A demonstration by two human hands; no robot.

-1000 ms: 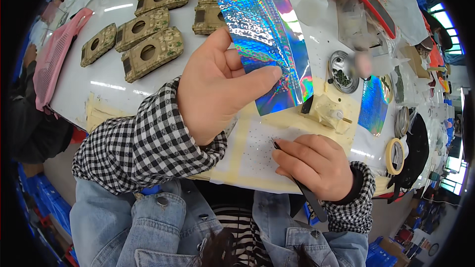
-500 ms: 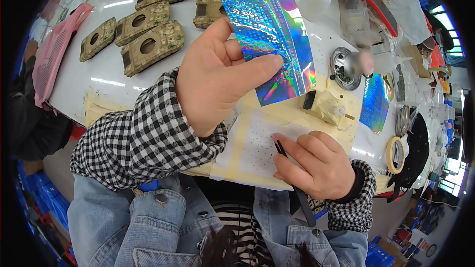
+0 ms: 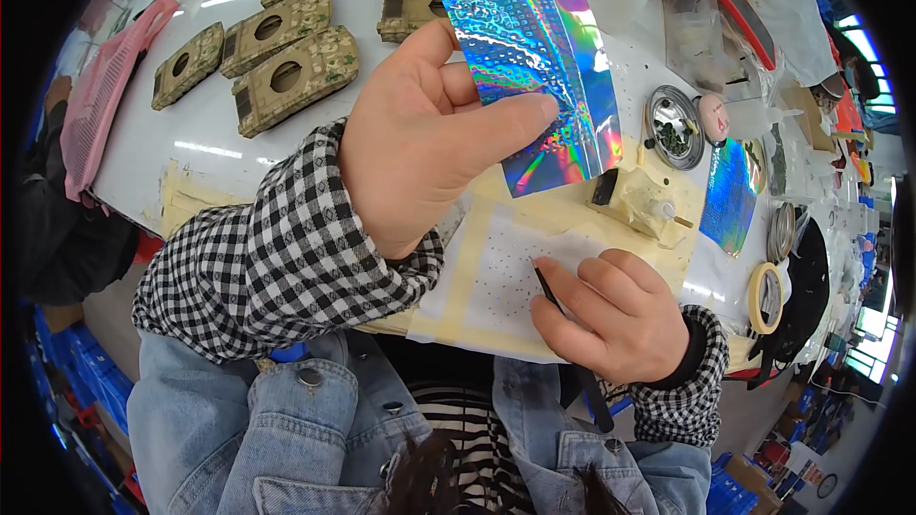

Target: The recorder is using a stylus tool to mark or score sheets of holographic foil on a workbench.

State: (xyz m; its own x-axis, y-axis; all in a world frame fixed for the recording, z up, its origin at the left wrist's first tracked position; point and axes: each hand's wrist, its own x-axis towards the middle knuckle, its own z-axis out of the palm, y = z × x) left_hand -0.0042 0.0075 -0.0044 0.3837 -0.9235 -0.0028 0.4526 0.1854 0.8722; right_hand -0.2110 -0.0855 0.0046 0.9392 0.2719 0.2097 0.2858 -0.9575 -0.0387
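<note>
Over the glossy white tabletop (image 3: 134, 164), pinching a rectangular, dimpled, blue holographic-foil pouch (image 3: 530, 38), rainbow-streaked and tilted, between clamped left fingers (image 3: 460, 84); gripping slim black tweezers (image 3: 598, 408) with closed right fingers (image 3: 579, 294).

A workshop, shown by tweezers (image 3: 595, 402), camouflaged model hulls (image 3: 324, 79) and, seemingly, blue crates (image 3: 103, 381).

Has a pouch (image 3: 534, 57) in the left hand (image 3: 429, 133), above the desk (image 3: 153, 157), with model hulls (image 3: 324, 62) behind and to the left, then a basket (image 3: 114, 100) at the left edge. Has tweezers (image 3: 596, 405) in the right hand (image 3: 620, 319), tips over a paper sheet (image 3: 487, 272) at the near edge. Shows a block (image 3: 634, 198) behind the right hand, a dish (image 3: 673, 103) containing small pieces (image 3: 674, 139) behind that, a second pouch (image 3: 727, 200) right of the block, and a tape roll (image 3: 753, 298) nearer.
</note>
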